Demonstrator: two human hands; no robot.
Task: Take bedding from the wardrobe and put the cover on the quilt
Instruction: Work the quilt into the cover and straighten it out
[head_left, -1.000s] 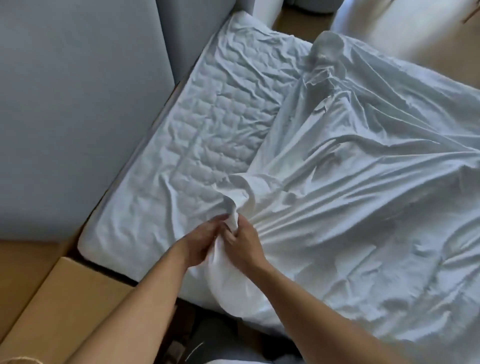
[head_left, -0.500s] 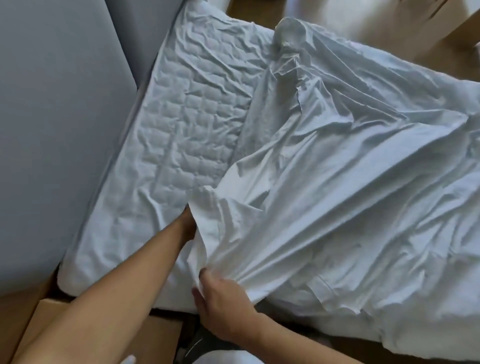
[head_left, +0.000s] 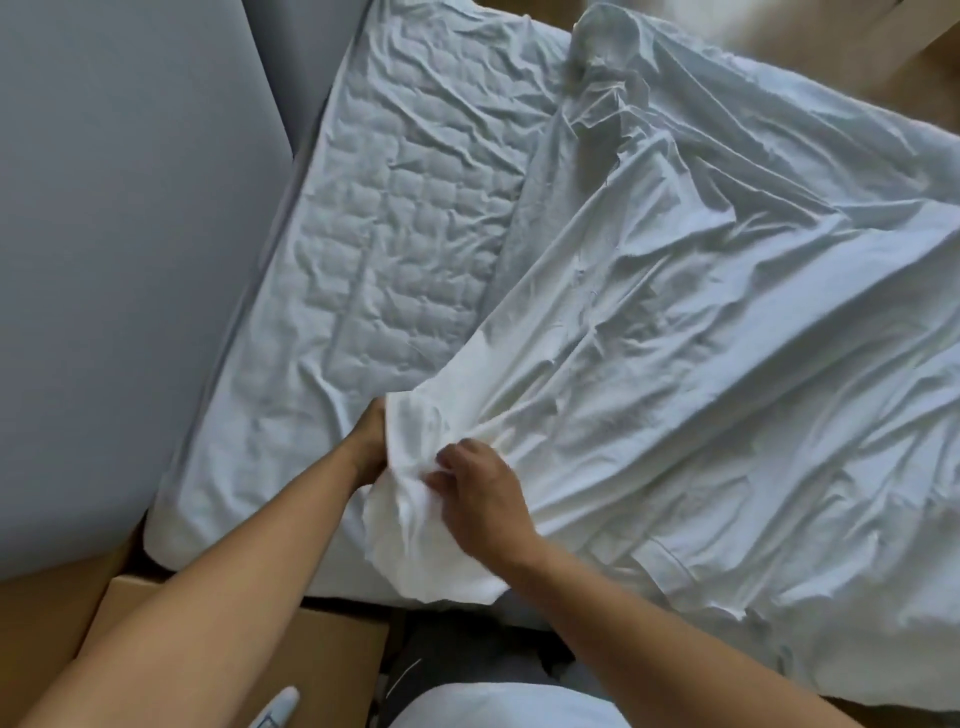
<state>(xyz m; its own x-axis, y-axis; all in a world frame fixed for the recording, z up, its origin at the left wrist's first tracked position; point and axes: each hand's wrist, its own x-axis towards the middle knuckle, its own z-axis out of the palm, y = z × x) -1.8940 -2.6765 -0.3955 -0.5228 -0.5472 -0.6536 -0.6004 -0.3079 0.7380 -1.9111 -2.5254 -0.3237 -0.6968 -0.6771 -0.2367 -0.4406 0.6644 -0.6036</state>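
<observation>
Left hand (head_left: 370, 442), right hand (head_left: 485, 500) grip bunched cover (head_left: 675, 364) corner; quilted mattress (head_left: 389, 208) beneath, grey panel (head_left: 130, 208) left.

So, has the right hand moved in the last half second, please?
Yes. Against the near edge of the mattress, the right hand has gone forward over it, beside the left hand, gripping the cover.

The thin white wrinkled fabric cover (head_left: 701, 364) lies spread slantwise across the right of the view. It is deeply creased, with a twisted bunch at its far end. Its near corner is gathered into a raised wad, pinched by the right hand (head_left: 483, 499). The left hand (head_left: 371, 441) is against the wad, its fingers hidden. Beside the cover on the left, a pale quilted layer stitched in squares (head_left: 405, 234) lies flat and uncovered; it may be the quilt.
</observation>
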